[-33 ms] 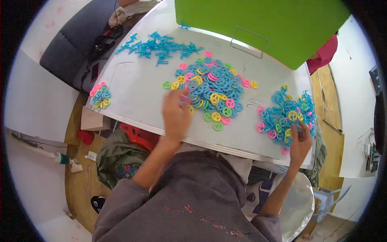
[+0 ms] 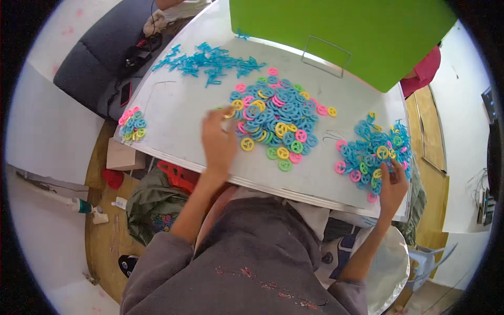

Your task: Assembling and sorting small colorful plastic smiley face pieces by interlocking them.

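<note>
A heap of small spoked plastic wheels (image 2: pixel 289 110), mostly blue with pink, yellow and green ones, lies mid-table. At its left edge my left hand (image 2: pixel 218 142) has thumb and forefinger apart beside a yellow wheel (image 2: pixel 229 112); motion blurs it slightly, and no held piece shows. My right hand (image 2: pixel 394 189) rests at the near side of the right-hand pile of blue pieces and coloured wheels (image 2: pixel 362 144). Its thumb and fingers are bent together in a pinch there; whatever lies between the tips is too small to make out.
Loose blue branched plastic pieces (image 2: pixel 210 63) spread over the white table's (image 2: pixel 178 110) far left. A small cluster of wheels (image 2: pixel 132 125) lies by the left edge. A green panel (image 2: pixel 336 31) stands at the back, a wire frame (image 2: pixel 326 56) before it. Below left sits a dark green bag (image 2: pixel 152 202).
My left hand has moved left, from over the heap's near-left side to its left edge, uncovering a yellow wheel. My right hand has stayed in place.
</note>
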The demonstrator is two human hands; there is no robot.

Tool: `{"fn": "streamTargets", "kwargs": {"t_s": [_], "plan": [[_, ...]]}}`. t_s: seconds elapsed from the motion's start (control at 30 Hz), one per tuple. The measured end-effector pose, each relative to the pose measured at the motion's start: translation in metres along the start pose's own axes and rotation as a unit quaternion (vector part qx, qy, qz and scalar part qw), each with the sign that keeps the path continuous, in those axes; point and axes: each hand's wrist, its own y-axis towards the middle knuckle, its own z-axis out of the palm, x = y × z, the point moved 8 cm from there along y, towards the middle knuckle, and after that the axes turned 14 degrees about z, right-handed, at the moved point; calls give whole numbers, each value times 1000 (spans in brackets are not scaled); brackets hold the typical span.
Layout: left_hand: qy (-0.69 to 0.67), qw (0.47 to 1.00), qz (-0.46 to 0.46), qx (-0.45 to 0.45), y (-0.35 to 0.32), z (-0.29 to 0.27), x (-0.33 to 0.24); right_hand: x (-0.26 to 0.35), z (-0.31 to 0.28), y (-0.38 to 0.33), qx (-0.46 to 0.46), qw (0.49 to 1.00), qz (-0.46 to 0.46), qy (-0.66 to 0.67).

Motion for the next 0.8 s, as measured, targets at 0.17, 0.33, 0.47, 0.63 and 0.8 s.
{"fn": "streamTargets", "kwargs": {"t_s": [0.17, 0.33, 0.47, 0.63, 0.8], "plan": [[173, 982, 58, 44, 60, -14, 84, -3, 5, 6, -8, 993, -7, -121], [185, 977, -10, 104, 84, 19, 149, 10, 8, -13, -72, 987, -40, -139], [151, 979, -10, 135, 82, 15, 154, 27, -1, -27, -131, 979, -84, -130], [219, 961, -31, 168, 67, -17, 162, 29, 8, -31, -99, 987, -108, -68], [48, 987, -72, 135, 66, -40, 135, 36, 14, -48, -124, 981, -145, -22]]}}
